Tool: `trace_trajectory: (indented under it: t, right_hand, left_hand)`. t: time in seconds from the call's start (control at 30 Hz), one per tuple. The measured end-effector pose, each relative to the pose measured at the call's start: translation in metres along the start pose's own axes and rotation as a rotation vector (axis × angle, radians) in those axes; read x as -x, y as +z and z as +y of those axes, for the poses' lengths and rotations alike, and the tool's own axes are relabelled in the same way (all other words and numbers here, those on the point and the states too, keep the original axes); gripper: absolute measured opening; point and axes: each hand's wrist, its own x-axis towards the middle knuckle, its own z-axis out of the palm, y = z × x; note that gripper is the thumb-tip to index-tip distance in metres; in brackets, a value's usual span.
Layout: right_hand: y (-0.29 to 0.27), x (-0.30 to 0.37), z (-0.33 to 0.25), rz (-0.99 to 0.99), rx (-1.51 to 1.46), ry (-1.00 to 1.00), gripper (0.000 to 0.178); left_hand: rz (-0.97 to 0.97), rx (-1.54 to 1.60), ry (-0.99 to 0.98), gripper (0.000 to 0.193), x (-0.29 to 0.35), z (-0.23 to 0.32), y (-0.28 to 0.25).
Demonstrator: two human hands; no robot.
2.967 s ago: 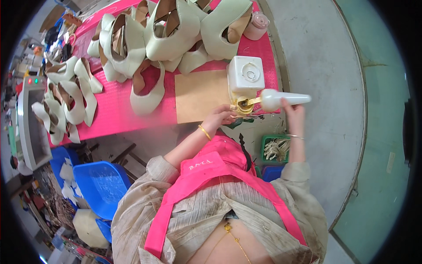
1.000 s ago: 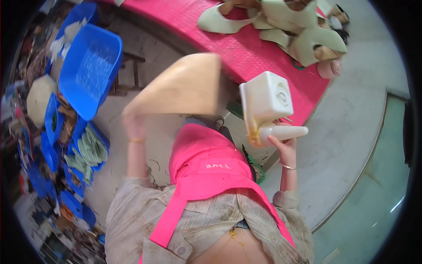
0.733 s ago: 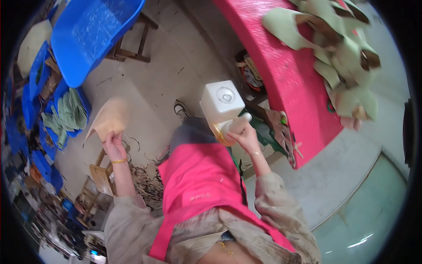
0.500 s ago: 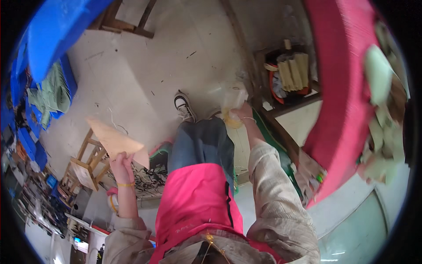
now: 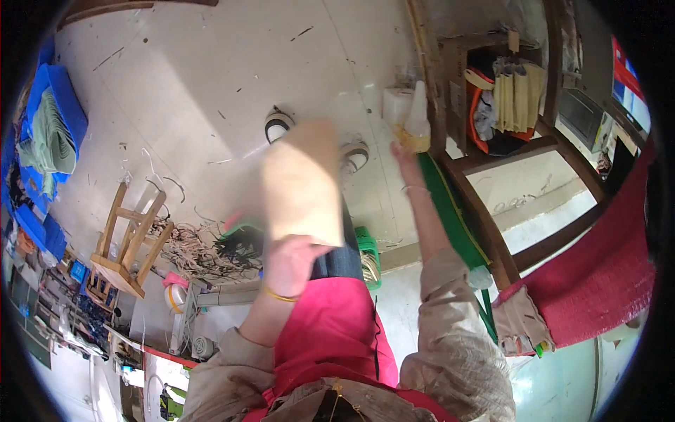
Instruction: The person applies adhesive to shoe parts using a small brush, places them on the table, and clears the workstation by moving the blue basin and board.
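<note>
My left hand (image 5: 290, 264) is closed on the lower edge of a tan sheet (image 5: 302, 183), blurred by motion, held up in front of my legs. The sheet hides part of my jeans and shoes. Farther right, my right hand (image 5: 408, 165) reaches down beside a cone-topped, translucent bottle (image 5: 416, 126) with something yellowish in its base. The fingers are at the bottle's base, but blur hides whether they grip it. Just left of the bottle is a whitish, roll-like object (image 5: 398, 105).
At right, a wooden frame (image 5: 513, 264) stands by an orange-rimmed container (image 5: 481, 144) of cream pieces. Pink material (image 5: 590, 281) lies nearer. At left are a wooden stool (image 5: 119, 271) and blue bins (image 5: 67, 98) with green fabric. Scraps (image 5: 190, 250) litter the floor around a green basket (image 5: 367, 257).
My left hand has carried the tan sheet right, in front of my legs. My right hand now appears lower beside the bottle. The view has shifted, leaving the pink material farther right.
</note>
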Motion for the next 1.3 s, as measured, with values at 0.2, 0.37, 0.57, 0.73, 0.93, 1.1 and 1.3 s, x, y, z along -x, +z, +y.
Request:
trace_trajectory:
  t: [0.2,0.37,0.57,0.73,0.93,1.1,1.3]
  right_hand:
    - [-0.054,0.074,0.041,-0.231,0.044,-0.372,0.058]
    - [-0.159,0.079,-0.005,0.06,-1.338,-0.185,0.033]
    - [-0.184,-0.003,0.06,0.556,-1.007,0.385,0.022]
    - [-0.194,-0.025,0.082,0.701,-0.711,0.681,0.022]
    - [-0.126,0.021,-0.008,0.333,-0.182,0.021,0.029]
    - [-0.059,0.092,-0.127,-0.331,-0.2,-0.021,0.04]
    - [-0.006,0.237,-0.43,-0.644,-0.843,-0.208,0.062]
  left_hand:
    - [-0.229,0.024,-0.314,0.033,-0.011,-0.052,0.074]
    - [-0.413,-0.16,-0.307,0.027,-0.083,-0.065,0.096]
    - [0.0,-0.955,0.16,0.042,-0.208,-0.091,0.04]
    - [-0.022,-0.917,-0.116,0.042,-0.157,-0.031,-0.068]
    - [0.645,-1.281,0.197,0.006,0.017,0.124,-0.289]
    - [0.723,-0.73,0.086,0.016,0.154,0.091,-0.335]
    - [0.513,-0.296,-0.134,0.014,0.234,0.075,-0.34]
